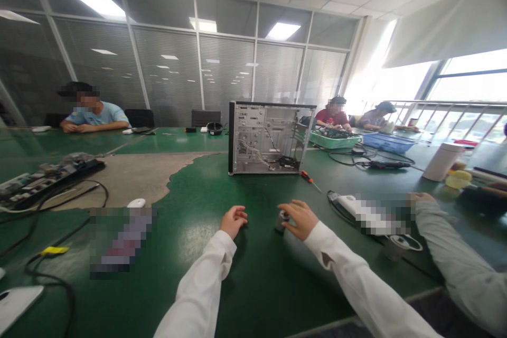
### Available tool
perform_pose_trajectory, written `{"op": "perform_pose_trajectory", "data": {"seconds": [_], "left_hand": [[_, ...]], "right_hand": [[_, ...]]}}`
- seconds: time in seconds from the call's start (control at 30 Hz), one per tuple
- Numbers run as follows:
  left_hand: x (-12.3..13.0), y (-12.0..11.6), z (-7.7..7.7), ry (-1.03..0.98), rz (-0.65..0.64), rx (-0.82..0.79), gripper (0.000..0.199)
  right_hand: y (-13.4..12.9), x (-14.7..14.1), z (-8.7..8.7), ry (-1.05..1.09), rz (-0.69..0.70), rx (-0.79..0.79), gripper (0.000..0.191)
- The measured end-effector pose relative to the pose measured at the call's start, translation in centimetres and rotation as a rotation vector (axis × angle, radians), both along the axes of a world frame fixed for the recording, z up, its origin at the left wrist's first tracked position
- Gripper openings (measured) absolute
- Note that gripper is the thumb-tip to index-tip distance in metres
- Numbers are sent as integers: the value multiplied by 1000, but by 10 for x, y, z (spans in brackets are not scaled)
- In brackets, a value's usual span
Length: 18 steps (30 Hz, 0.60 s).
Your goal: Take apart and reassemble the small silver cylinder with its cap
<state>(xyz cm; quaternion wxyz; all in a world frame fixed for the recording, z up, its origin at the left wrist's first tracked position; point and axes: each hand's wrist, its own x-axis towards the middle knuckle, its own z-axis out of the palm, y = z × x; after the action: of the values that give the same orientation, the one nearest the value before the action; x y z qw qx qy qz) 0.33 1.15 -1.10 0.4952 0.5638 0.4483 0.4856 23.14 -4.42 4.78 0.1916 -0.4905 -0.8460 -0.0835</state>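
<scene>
My right hand [301, 218] is closed round a small dark cylinder [280, 225] with a metallic-looking top, low over the green table. Its exact kind is too small to make out. My left hand [233, 221] rests near the table a short way to the left, fingers loosely bent and apart, with nothing in them. Beyond both hands stands an opened computer case [269, 140], its bare metal inside and some cables facing me. A screwdriver [308, 177] with a red and black handle lies by the case's lower right corner.
A power strip [368, 214] and a co-worker's sleeve [451, 253] are at the right. Farther back sit a green basket [336, 141] and a blue basket [388, 142]. Cables [71, 222] and electronic parts [47, 177] lie at the left. Several people sit round the table [206, 190].
</scene>
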Motion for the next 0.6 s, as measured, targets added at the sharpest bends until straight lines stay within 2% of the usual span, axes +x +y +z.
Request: {"op": "perform_pose_trajectory", "data": {"seconds": [0.13, 0.23, 0.33, 0.43, 0.5, 0.6], "left_hand": [[-1, -4, -1, 143, 13, 155, 48], [-3, -4, -2, 219, -22, 280, 54], [-3, -3, -2, 316, -32, 376, 55], [-3, -1, -3, 406, -3, 399, 54], [-2, -1, -3, 428, 29, 384, 49], [-2, -1, -4, 419, 55, 351, 42]], "right_hand": [[27, -70, -5, 133, 102, -44, 48], [42, -95, -21, 290, 110, -55, 40], [48, -98, -45, 457, 117, -80, 39], [48, -89, -64, 617, 179, -157, 56], [47, -84, -68, 698, 201, -167, 63], [44, -83, -63, 729, 237, -142, 63]]}}
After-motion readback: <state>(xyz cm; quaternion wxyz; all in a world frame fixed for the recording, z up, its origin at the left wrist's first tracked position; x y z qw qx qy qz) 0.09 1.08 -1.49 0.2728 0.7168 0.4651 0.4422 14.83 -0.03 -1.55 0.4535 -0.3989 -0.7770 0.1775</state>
